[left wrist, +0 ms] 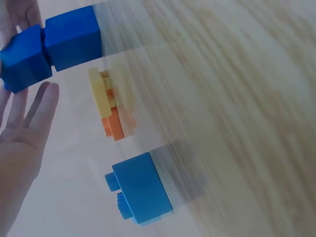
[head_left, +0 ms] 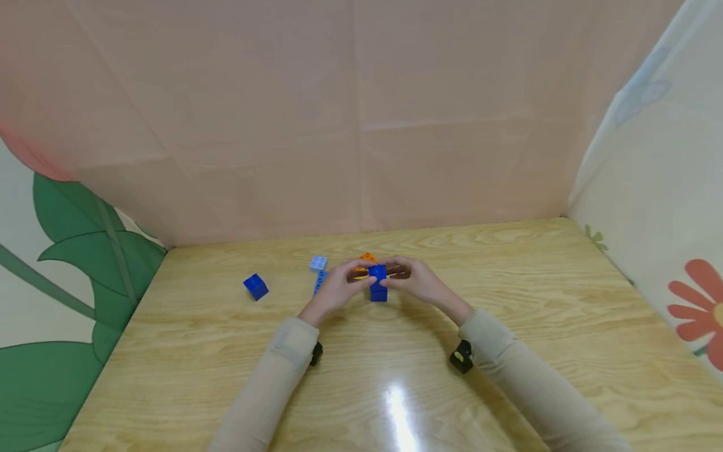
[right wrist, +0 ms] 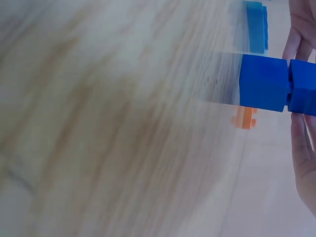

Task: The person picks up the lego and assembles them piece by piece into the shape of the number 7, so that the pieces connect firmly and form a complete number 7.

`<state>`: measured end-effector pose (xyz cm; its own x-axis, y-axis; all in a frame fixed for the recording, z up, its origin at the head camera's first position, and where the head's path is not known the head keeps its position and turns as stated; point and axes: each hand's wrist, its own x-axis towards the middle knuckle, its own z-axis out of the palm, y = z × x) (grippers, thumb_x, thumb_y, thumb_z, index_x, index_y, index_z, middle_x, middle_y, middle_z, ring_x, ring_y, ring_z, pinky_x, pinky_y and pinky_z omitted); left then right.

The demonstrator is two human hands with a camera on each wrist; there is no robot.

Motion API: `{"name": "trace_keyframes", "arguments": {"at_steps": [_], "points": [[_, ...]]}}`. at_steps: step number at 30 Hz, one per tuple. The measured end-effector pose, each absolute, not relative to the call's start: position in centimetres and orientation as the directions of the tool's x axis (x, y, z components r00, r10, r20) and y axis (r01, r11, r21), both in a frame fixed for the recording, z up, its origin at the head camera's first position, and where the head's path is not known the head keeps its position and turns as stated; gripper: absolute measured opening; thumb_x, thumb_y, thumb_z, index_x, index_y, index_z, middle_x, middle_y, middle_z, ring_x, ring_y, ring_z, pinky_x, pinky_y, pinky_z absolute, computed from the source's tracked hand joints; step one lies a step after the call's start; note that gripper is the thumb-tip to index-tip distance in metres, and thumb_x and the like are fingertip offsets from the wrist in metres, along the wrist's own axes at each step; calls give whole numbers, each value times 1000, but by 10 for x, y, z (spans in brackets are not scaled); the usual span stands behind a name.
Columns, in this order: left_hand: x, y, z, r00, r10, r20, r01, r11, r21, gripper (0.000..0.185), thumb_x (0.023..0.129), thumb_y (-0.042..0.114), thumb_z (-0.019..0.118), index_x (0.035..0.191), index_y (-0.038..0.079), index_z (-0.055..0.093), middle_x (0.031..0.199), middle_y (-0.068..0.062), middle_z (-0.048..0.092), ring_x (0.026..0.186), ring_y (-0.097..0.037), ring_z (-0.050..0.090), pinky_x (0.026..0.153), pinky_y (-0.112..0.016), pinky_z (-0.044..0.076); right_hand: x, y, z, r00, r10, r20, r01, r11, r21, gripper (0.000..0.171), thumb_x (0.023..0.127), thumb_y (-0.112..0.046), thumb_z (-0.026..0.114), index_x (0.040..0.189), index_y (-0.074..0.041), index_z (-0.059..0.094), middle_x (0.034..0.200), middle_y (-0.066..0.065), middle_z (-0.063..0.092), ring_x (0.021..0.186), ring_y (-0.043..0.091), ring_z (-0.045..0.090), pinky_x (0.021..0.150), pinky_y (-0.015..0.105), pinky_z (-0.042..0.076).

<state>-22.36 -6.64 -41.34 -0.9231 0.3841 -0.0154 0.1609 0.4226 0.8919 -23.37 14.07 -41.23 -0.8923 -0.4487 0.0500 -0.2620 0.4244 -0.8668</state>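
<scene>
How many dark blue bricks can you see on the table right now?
3. Two are stacked at the centre, held between the left hand and right hand. One dark blue brick lies alone, left of them. Others may be hidden behind the hands.

My two grips meet at the middle of the bench (head_left: 508,276), left grip (head_left: 337,289) at 9 o'clock and right grip (head_left: 415,281) at 3 o'clock of a two-brick stack (head_left: 378,282). The upper brick sits on the lower one, which stands on the bench. A flat-brick pile (head_left: 366,262) lies behind at 11 o'clock. Two bricks (head_left: 319,271) lie further to 9 o'clock, and a lone brick (head_left: 256,286) well beyond them.
</scene>
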Motion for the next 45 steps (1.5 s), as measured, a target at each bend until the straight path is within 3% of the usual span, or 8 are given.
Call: {"name": "trace_keyframes", "arguments": {"at_steps": [20,31,39,45], "points": [[-225,-65,-416,-911,411,12,202,421,884,42,94,31,61,133,15,56,138,-5,54,126,-26,55,101,-44,50,-232,143,-409,-888,-455,65,-286,437,-853,40,89,-14,68,125,0,58,120,21,65,111,35,63,90,41,56],[-226,-65,-415,-910,411,-50,137,412,901,50,94,37,59,138,15,50,141,-6,51,129,-27,52,104,-45,47,-233,145,-410,-884,-463,63,-290,437,-852,41,90,-17,67,127,0,57,121,21,64,112,34,62,93,44,54],[-226,-66,-410,-909,409,-84,106,421,901,42,94,36,59,133,21,55,138,-6,55,127,-27,53,102,-44,48,-235,147,-411,-878,-473,75,-306,435,-847,43,89,-14,68,127,4,57,121,23,64,111,36,63,95,45,52],[-226,-67,-413,-903,419,-94,87,392,916,45,95,35,58,136,17,53,141,-6,51,128,-28,53,102,-46,48,-235,146,-412,-874,-478,88,-325,440,-837,43,89,-14,68,125,7,57,118,25,65,109,36,64,93,43,54]]}}
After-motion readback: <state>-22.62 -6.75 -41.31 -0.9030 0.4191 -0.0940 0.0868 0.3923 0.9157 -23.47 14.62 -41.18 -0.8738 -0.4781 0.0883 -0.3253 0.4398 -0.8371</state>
